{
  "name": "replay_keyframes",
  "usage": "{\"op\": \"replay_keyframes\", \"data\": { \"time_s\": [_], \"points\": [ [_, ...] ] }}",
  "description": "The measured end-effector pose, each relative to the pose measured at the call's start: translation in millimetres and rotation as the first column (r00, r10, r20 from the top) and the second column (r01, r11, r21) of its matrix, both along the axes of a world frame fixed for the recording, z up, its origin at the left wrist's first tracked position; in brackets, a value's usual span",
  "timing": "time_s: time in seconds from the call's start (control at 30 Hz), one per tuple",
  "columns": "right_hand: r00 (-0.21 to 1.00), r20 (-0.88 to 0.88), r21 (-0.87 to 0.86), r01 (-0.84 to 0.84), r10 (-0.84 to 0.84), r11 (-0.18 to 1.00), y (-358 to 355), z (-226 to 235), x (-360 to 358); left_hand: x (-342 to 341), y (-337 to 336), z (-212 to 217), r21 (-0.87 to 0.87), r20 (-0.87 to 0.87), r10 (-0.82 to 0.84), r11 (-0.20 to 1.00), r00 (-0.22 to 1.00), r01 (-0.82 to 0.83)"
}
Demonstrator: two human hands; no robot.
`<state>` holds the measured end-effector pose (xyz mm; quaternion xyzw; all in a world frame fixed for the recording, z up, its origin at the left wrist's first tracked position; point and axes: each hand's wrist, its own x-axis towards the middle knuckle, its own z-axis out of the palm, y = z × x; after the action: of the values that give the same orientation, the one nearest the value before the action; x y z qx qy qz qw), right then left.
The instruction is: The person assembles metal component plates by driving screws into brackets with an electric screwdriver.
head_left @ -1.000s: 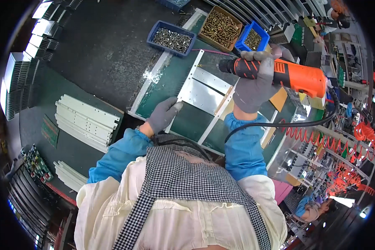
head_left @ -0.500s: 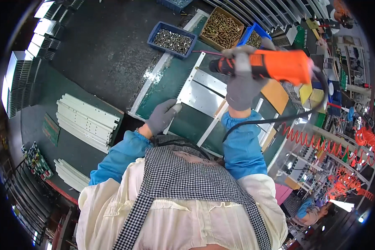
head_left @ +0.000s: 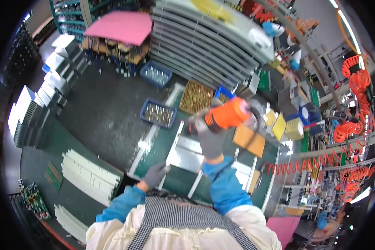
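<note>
Green workbench [head_left: 180, 180] | right grip [head_left: 211, 142] wrapped round orange driver [head_left: 229, 114] | left grip [head_left: 156, 175] touching metal strip [head_left: 175, 141], closure unclear

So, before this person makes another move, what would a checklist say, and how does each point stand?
1. Orange driver held in the right hand: ok.
2. Left hand gripping the work: cannot tell; it is at the silver plate's near left corner, but its grip is unclear.
3. Driver tip seated on a fastener: cannot tell, too blurred.
4. Cord clear of the blue right sleeve: not ok; it seems to run against it.
5. Brass-coloured fasteners available in the tan box: ok.
</note>
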<state>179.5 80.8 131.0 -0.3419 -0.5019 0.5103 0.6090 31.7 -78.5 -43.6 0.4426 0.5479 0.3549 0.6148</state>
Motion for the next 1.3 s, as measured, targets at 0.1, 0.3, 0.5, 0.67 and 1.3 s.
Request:
{"op": "replay_keyframes", "data": {
  "time_s": [0.1, 0.3, 0.5, 0.67, 1.3],
  "points": [
    [0.985, -0.143, 0.085, -0.088, 0.1, 0.992, -18, 22, 18, -14, -10, -1, -0.297, 0.285, 0.16, 0.952, 0.945, -0.071],
    [0.974, -0.22, -0.099, -0.079, 0.056, 0.992, -47, 17, 25, -46, -23, -6, -0.218, 0.539, 0.325, 0.945, 0.777, -0.244],
    [0.93, -0.368, -0.169, -0.082, 0.014, 0.982, -78, 9, 12, -27, -14, 28, -0.316, 0.761, 0.299, 0.946, 0.576, -0.073],
    [0.93, -0.369, -0.174, -0.076, 0.006, 0.982, -86, 8, 25, -14, -18, 44, -0.263, 0.765, 0.214, 0.965, 0.607, -0.008],
    [0.881, -0.409, -0.257, 0.136, -0.236, 0.957, -102, 2, 69, -2, -13, 60, -0.249, 0.492, 0.054, 0.965, 0.869, 0.081]
  ]
}}
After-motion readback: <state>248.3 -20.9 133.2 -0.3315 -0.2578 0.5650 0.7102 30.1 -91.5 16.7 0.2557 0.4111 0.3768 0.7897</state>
